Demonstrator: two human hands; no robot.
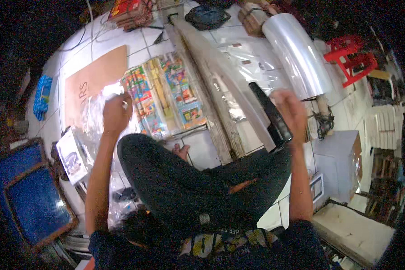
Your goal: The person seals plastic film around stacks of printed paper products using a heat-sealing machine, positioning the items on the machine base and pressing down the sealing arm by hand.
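Observation:
On the left, my left hand (117, 113) has its fingers curled closed on a clear plastic sheet (94, 105). Just right of it lie colourful printed packs (166, 90) with a golden strip between them, under clear plastic. A long bar-shaped device, seemingly a sealer (207, 81), stretches away from my crossed legs. Its black handle (270, 112) is at the near right end. Beside that handle is my right hand (292, 110), smeared by motion; whether it touches the handle I cannot tell.
A large roll of clear film (297, 54) lies at the far right, near a red stool (352, 60). Flat brown cardboard (96, 81) covers tiles at the left. A white box (72, 155) and a blue-panelled frame (38, 202) are nearer; a grey box (337, 162) stands right.

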